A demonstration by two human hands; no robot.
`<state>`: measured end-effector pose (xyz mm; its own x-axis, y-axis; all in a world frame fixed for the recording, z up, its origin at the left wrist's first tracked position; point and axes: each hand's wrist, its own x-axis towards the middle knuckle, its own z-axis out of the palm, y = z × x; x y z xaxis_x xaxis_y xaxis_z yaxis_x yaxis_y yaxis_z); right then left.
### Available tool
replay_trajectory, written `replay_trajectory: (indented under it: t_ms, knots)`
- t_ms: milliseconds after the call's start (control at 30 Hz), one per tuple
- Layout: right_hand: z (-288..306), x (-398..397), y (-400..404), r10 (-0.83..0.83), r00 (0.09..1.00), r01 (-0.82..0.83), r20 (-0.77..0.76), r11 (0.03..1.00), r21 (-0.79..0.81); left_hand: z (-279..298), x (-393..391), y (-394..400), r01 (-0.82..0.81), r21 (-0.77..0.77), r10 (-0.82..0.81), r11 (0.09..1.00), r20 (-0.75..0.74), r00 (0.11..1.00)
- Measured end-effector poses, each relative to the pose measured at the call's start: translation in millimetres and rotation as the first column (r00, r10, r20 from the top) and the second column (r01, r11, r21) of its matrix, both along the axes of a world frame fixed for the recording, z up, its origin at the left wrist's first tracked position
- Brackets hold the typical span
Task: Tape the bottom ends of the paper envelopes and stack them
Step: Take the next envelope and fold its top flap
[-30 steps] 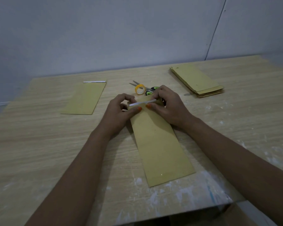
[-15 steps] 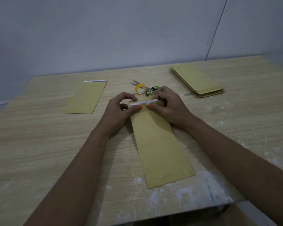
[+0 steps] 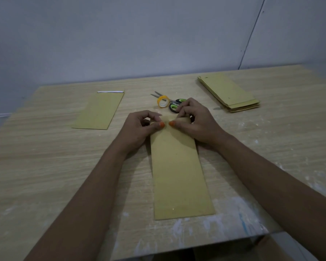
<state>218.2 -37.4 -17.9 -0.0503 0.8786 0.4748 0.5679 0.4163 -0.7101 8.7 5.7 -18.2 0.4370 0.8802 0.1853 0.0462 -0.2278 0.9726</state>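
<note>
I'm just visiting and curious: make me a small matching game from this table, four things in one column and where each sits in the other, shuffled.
Things:
1. envelope stack
2. lone envelope
3. tape roll
4. envelope being worked on

Places:
A. beside the scissors
B. far right
C. under both thumbs, centre
D. far left, white strip on its far edge

Pairs: 1-B, 2-D, 3-A, 4-C

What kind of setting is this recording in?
Probably a plain home or small workshop bench: a paint-smeared wooden table against a bare wall, with a tape roll, scissors and a stack of envelopes.
</note>
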Motion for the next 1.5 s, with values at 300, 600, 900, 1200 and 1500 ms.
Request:
replay_trajectory:
  t_ms: [300, 600, 900, 1200, 1500]
  knots:
    - [1.2, -1.4, -1.2, 0.013, 1.0, -0.014, -0.006, 0.998, -0.056, -0.4, -1.1, -0.2, 0.053, -0.025, -0.054, 0.998, -0.02, 0.998]
    - [-3.1, -0.6, 2.5, 0.002, 0.999, -0.002, 0.05, 1.0, 0.006, -3.0, 0.6, -0.1, 0.096, -0.058, -0.096, 0.994, 0.002, 0.995]
    - [1.5, -6.8, -2.4, -0.009, 0.962, -0.034, -0.271, 0.988, -0.152, 1.1, 4.1, -2.6, 0.047, -0.034, -0.046, 0.998, 0.024, 0.999]
    - [7.3, -12.6, -2.3, -0.086, 0.746, -0.179, -0.66, 0.929, -0.323, 2.1, 5.1, -2.7, -0.073, -0.081, 0.082, 0.994, 0.108, 0.991]
    - [9.4, -11.3, -6.6, 0.0, 0.821, -0.201, -0.571, 0.935, -0.291, 6.2, 5.4, -7.1, -0.016, -0.059, 0.022, 0.998, 0.097, 0.995]
